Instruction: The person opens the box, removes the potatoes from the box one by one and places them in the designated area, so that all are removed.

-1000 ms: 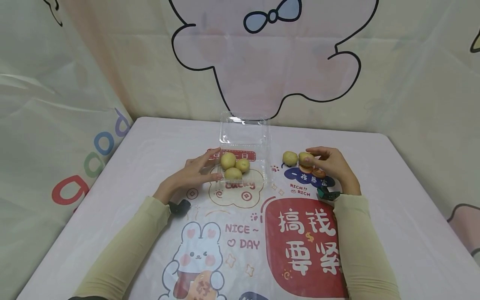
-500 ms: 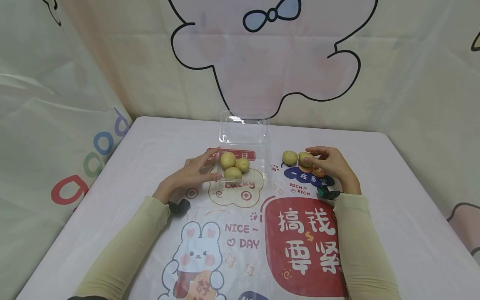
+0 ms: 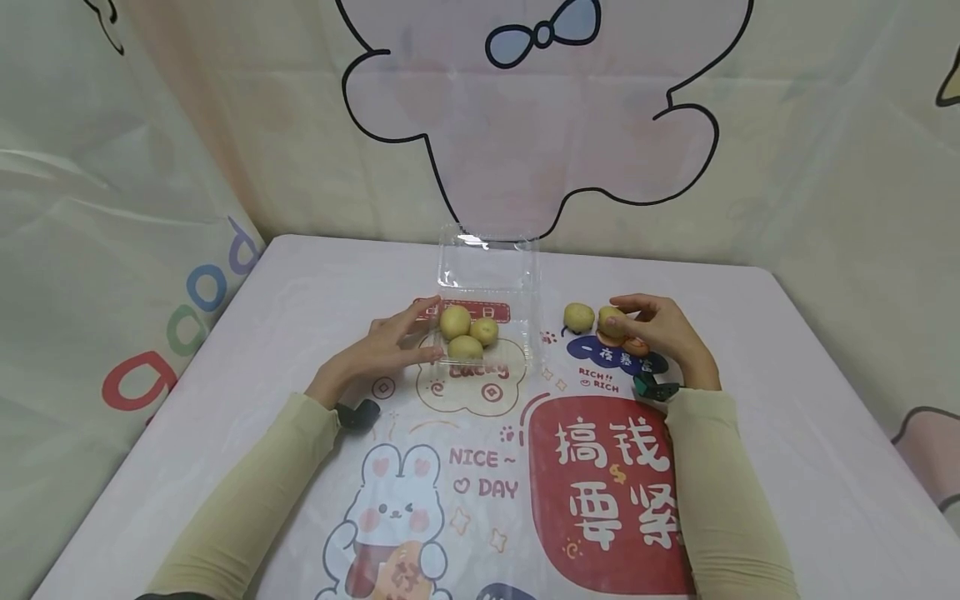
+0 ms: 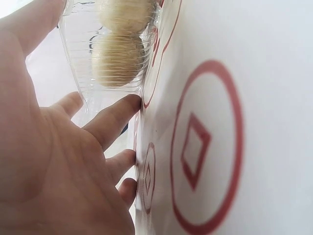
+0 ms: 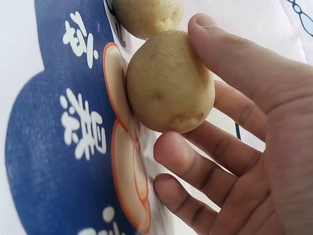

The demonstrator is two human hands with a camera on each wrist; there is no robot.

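Observation:
In the head view a clear plastic clamshell box [image 3: 525, 333] lies with its lid folded back. Three small yellow potatoes [image 3: 454, 322] sit in its tray. My left hand [image 3: 382, 343] rests at the tray's left side, thumb at the front corner and forefinger toward the back. Two potatoes [image 4: 117, 61] show through the ribbed wall in the left wrist view. To the right of the box, my right hand [image 3: 663, 329] pinches a potato [image 5: 168, 83] between thumb and fingers, low over the printed cloth. Another loose potato [image 3: 578, 317] lies just left of the held one.
A printed white cloth [image 3: 480, 517] with a rabbit and a red lettered patch covers the table. Behind the table hangs a patterned fabric backdrop [image 3: 525, 158], close to the lid at the back edge. A second curtain [image 3: 112, 275] hangs along the left.

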